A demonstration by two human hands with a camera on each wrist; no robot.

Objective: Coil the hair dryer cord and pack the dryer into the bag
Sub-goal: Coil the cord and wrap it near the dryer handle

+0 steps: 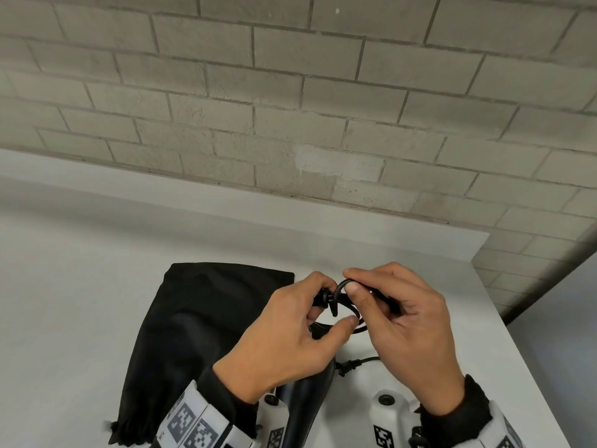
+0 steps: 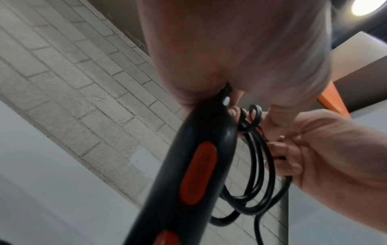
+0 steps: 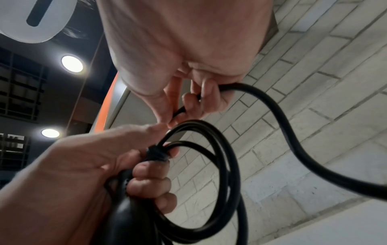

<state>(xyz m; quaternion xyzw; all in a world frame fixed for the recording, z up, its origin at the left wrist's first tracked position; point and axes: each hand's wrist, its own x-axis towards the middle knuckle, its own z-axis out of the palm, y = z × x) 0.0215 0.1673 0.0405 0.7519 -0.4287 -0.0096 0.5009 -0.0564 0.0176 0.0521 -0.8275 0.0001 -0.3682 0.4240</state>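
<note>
A black hair dryer (image 1: 307, 402) with orange buttons (image 2: 196, 172) hangs nozzle-down towards me over the table. My left hand (image 1: 332, 305) grips the end of its handle, and several loops of the black cord (image 3: 222, 165) hang from that grip. My right hand (image 1: 352, 281) pinches the cord (image 1: 342, 286) between thumb and forefinger right beside the left hand, bending it into a small loop. From the right hand's fingers (image 3: 207, 92) the loose cord (image 3: 289, 126) trails down and away. A black drawstring bag (image 1: 206, 334) lies flat on the table to the left of both hands.
The white table (image 1: 80, 302) stands against a grey brick wall (image 1: 290, 92). Its right edge (image 1: 523, 367) is near my right hand. A short stretch of cord (image 1: 355, 362) shows just below the hands.
</note>
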